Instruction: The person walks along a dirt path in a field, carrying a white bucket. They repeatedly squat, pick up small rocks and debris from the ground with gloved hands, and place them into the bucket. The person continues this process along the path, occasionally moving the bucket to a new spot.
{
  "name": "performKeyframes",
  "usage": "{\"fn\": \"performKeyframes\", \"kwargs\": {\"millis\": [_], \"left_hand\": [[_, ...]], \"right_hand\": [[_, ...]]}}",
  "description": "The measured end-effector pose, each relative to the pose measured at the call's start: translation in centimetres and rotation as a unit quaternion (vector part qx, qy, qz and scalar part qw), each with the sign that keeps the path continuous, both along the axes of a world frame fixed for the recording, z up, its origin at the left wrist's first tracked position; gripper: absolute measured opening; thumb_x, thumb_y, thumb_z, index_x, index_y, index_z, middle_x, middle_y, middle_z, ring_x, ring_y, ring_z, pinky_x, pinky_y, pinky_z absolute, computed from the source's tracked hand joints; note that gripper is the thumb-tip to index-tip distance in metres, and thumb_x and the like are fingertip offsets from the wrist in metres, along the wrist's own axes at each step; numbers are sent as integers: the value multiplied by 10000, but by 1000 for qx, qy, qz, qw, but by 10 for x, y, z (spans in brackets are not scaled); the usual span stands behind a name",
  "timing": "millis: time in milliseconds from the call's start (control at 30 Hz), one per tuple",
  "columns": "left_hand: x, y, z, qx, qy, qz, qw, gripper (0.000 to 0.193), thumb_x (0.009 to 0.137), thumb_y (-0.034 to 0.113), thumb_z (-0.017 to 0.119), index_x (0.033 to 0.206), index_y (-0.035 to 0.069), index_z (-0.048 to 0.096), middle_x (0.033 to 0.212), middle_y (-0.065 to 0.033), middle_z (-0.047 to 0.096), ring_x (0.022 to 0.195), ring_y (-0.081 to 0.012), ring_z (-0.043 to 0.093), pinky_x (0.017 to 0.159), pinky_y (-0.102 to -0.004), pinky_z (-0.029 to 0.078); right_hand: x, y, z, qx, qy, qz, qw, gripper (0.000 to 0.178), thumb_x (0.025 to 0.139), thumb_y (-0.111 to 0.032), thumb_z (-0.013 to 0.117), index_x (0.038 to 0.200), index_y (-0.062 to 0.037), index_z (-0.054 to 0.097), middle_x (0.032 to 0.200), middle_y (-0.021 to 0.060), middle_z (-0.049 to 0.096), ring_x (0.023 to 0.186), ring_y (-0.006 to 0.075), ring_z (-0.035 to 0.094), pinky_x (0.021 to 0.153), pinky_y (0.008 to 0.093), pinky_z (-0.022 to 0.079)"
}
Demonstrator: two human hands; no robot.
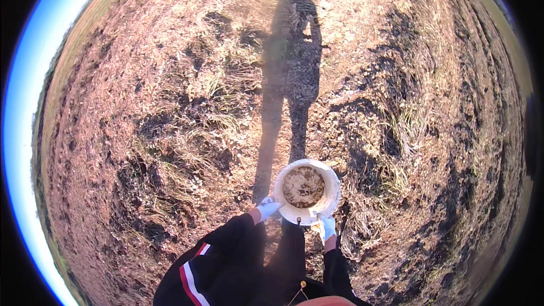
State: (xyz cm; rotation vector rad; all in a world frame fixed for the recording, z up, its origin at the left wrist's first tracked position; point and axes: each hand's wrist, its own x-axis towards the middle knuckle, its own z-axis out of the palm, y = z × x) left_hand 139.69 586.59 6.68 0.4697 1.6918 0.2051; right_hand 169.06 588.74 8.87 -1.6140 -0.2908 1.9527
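A round white bucket [335, 183] is held out in front of my body, its mouth facing up toward me. Brown soil-like residue clings to its bottom, and I see nothing else inside. My left hand [268, 208], in a white glove, grips the bucket's left side near the rim. On the near right side, my right hand [327, 226], gloved too, is closed on the rim. The fingers of both hands are partly hidden by the bucket wall. Black sleeves cover both arms, the left one with a white and red stripe.
Uneven field soil [170, 68] with dry plant litter spreads all round. Clumps of dry grass [187, 164] lie to the left and more grass tufts [402, 130] to the right. My long shadow [300, 51] stretches ahead. Furrows run along the right side.
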Motion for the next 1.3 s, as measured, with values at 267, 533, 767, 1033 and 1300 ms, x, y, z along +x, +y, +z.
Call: {"fn": "performKeyframes", "kwargs": {"millis": [267, 533, 767, 1033, 1300], "left_hand": [[-61, 26, 51, 334, 135, -260, 896, 531, 945, 498, 609, 1161, 16, 674, 1100, -232, 708, 1032, -401, 678, 852, -472, 534], [-213, -141, 24, 108, 173, 45, 978, 370, 981, 256, 619, 1261, 14, 621, 1170, -111, 731, 1016, -252, 703, 839, -376, 573], [-158, -214, 46, -25, 41, 379, 924, 337, 988, 259, 598, 1219, 15, 621, 1112, -126, 719, 939, -268, 704, 810, -406, 587], [-153, -178, 43, -19, -9, 403, 915, 306, 995, 263, 574, 1171, 17, 622, 1046, -142, 704, 850, -287, 705, 776, -441, 602], [-246, -39, 50, 117, -65, 271, 953, 320, 1021, 302, 566, 1150, 24, 656, 1075, -105, 708, 929, -225, 691, 809, -363, 570]], "right_hand": [[101, 24, -47, 9, -95, -61, 994, 273, 930, -163, 705, 1136, -14, 604, 973, 113, 646, 753, 299, 668, 593, 444, 613], [129, 32, -23, -34, -36, -203, 978, 292, 897, -144, 520, 1089, 65, 588, 938, 188, 656, 772, 306, 681, 625, 400, 595], [136, 20, 22, -44, -81, -185, 978, 423, 940, -295, 482, 1086, 77, 622, 992, 261, 714, 792, 342, 694, 716, 397, 583], [123, -12, 30, -20, -147, -174, 974, 432, 946, -309, 477, 1096, 69, 624, 1010, 255, 714, 811, 343, 694, 733, 399, 579], [92, -75, 21, -7, -395, -50, 917, 442, 952, -323, 471, 1107, 60, 627, 1029, 249, 714, 829, 343, 693, 750, 401, 574]]}}
